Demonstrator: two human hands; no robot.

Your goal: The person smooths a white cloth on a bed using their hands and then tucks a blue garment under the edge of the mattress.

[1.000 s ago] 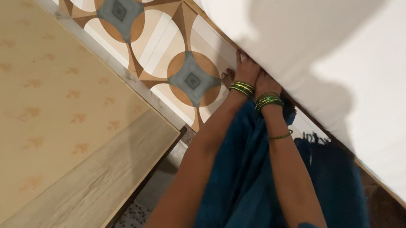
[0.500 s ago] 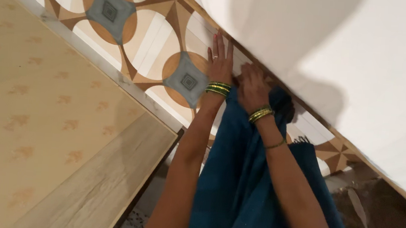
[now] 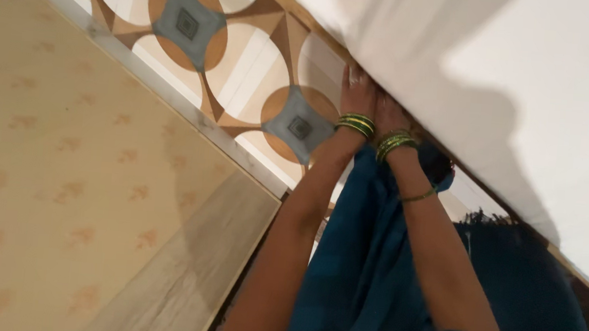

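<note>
A white sheet point(image 3: 516, 71) covers the upper right, its edge running diagonally. My left hand point(image 3: 356, 91) and my right hand point(image 3: 386, 117) press side by side against that edge, both wrists wearing green and gold bangles. The fingers of both hands disappear under the sheet, so their grip is hidden. A teal cloth point(image 3: 364, 264) hangs between and below my forearms.
Patterned floor tiles point(image 3: 186, 21) with brown circles and grey squares lie beside the sheet's edge. A beige surface with small motifs point(image 3: 47, 151) fills the left, bordered by a pale wooden board point(image 3: 193, 270). A dark fringed cloth point(image 3: 532, 293) lies under the sheet at right.
My left hand, spread flat beside the edge half a second ago, has moved up against the sheet next to my right hand. Both sets of fingers are now hidden beneath it.
</note>
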